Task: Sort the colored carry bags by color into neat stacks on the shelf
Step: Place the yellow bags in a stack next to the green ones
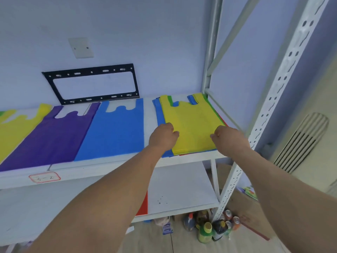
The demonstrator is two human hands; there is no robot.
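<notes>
Left hand [164, 135] and right hand [228, 138] are both curling shut, pinching the yellow bag [193, 125] topping a mixed pile at the shelf's [113, 167] right end. Blue bag [113, 130], purple bag [54, 136] and another yellow one [14, 128] are lying flat further left.

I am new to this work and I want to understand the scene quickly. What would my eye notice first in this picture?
First, the yellow bag on top of a mixed pile at the right end of the white shelf, with the left hand and right hand closed on its near part. To the left lie flat a blue bag, a purple bag and another yellow bag. Behind them a black bracket hangs on the wall.
</notes>
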